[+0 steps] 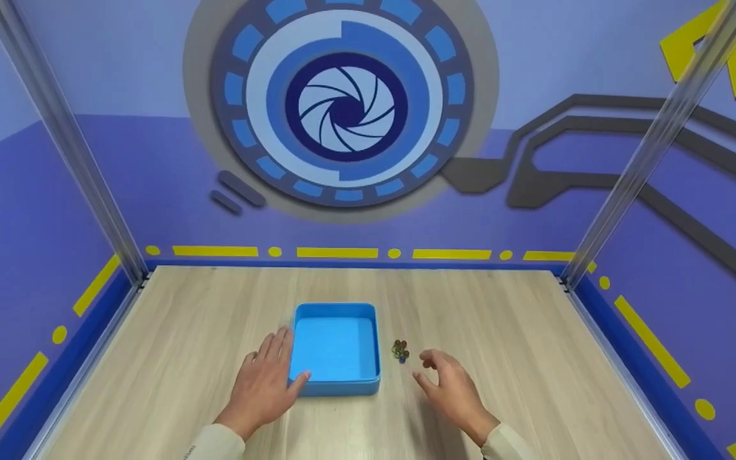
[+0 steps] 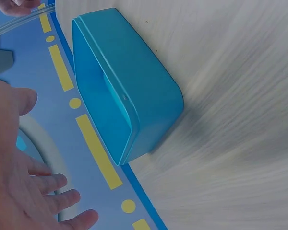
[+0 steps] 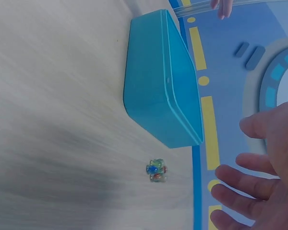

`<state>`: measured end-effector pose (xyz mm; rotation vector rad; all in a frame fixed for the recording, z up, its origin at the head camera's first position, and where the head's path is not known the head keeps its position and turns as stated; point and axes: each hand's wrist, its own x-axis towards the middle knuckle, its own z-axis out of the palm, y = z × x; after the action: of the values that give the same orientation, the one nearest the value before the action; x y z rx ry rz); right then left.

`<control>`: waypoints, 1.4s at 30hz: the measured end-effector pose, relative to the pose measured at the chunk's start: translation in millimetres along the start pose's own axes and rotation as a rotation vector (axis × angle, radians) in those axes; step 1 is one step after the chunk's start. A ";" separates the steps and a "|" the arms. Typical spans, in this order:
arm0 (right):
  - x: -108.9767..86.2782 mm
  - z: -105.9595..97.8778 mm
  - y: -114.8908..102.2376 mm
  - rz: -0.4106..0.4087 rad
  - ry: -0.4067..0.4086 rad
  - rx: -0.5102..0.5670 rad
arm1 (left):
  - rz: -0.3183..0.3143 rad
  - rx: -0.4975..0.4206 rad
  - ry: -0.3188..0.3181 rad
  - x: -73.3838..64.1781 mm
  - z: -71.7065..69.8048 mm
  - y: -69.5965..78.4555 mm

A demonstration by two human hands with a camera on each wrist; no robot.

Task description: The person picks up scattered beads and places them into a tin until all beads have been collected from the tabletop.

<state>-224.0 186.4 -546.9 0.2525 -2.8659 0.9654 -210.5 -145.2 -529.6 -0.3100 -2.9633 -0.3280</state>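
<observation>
A square, open-topped blue box (image 1: pixel 337 388) sits on the wooden table, and its inner floor is bare. My left hand (image 1: pixel 262 386) is at the box's left side, fingers extended and thumb over the near left corner. In the left wrist view that hand (image 2: pixel 19 177) appears apart from the box (image 2: pixel 134 72). Just right of the box lies a small cluster of coloured glass marbles (image 1: pixel 400 351). Near them, on their right, my right hand (image 1: pixel 454 386) hovers with loosely bent fingers and holds nothing. The right wrist view shows the marbles (image 3: pixel 156 169) beside the box (image 3: pixel 146 72).
The pale wooden table (image 1: pixel 214 306) is enclosed by purple-blue printed panels (image 1: pixel 151 179) at the back and sides. Metal posts (image 1: pixel 74 147) stand at both back corners.
</observation>
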 end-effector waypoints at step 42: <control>12.3 32.1 24.0 0.146 0.005 0.099 | -0.010 -0.043 -0.020 13.4 34.3 -14.3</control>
<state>-242.2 184.2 -584.7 0.0496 -2.8691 1.1323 -230.7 -148.5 -563.3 -0.3048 -2.9812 -0.3932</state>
